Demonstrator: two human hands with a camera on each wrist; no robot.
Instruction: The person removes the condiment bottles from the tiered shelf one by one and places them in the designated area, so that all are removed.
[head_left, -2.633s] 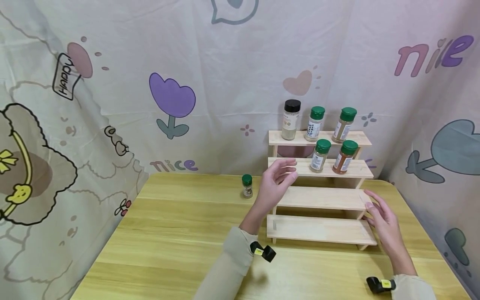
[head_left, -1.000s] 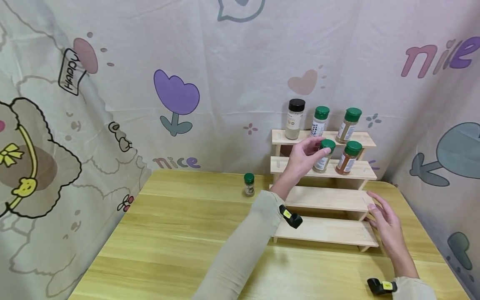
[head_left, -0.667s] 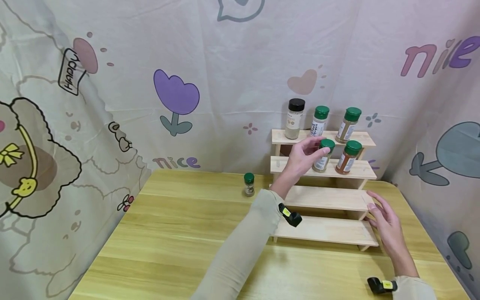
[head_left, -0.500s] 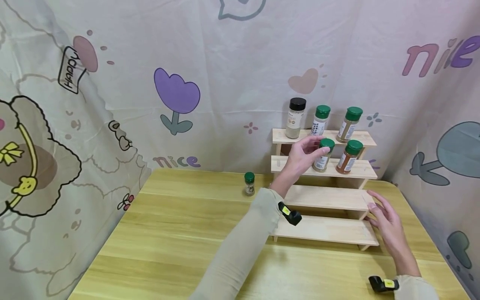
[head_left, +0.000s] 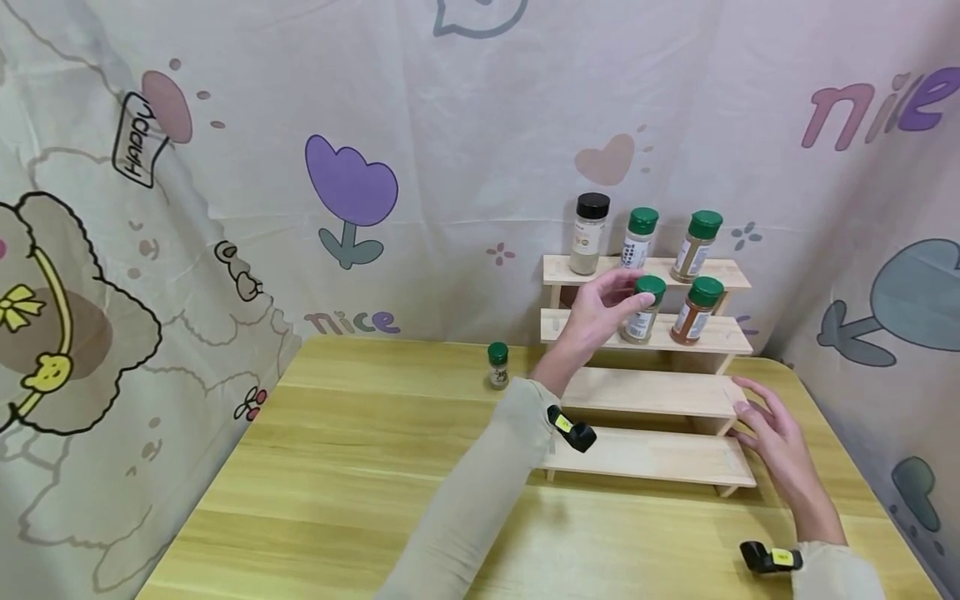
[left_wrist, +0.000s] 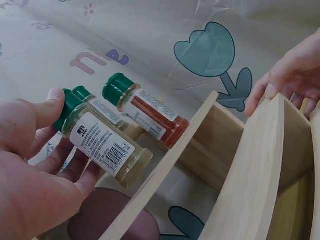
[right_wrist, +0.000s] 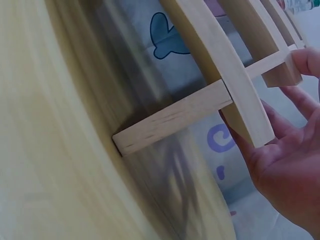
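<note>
My left hand (head_left: 592,321) grips a green-capped spice jar (head_left: 639,324) at the second board from the top of a stepped wooden rack (head_left: 645,392). In the left wrist view the thumb presses the cap of this jar (left_wrist: 105,142), and the fingers curl behind its glass. Whether its base touches the board I cannot tell. Beside it stands a jar of red spice (head_left: 691,321), also green-capped. My right hand (head_left: 776,437) holds the rack's right end by the third board; the right wrist view shows its fingers (right_wrist: 280,120) around the board ends.
On the top board stand a black-capped jar (head_left: 588,237) and two green-capped jars, one with a blue-and-white label (head_left: 636,250) and one with brown contents (head_left: 694,254). A small green-capped jar (head_left: 498,367) stands on the table (head_left: 360,467), left of the rack. A printed cloth (head_left: 465,158) hangs behind.
My left hand has moved from beside the rack onto the green-capped jar and taken hold of it. Since half a second ago the jar has shifted slightly left. My right hand stays on the rack.
</note>
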